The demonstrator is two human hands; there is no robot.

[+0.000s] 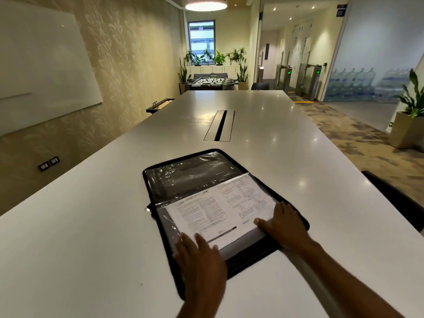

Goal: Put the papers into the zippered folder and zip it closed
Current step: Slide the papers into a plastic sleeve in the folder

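Note:
A black zippered folder lies open and flat near the front of a long white table. Its far half shows an empty clear plastic sleeve. On its near half lie printed papers, under or in a clear sleeve; which, I cannot tell. My left hand rests flat on the near left corner of the papers, fingers spread. At the near right corner, my right hand presses flat on the papers' edge and the folder. The zipper pull sticks out at the folder's left side, by the fold.
A cable slot is set into the table's middle beyond the folder. A dark chair stands at the table's right edge. A whiteboard hangs on the left wall. A potted plant stands on the floor at right.

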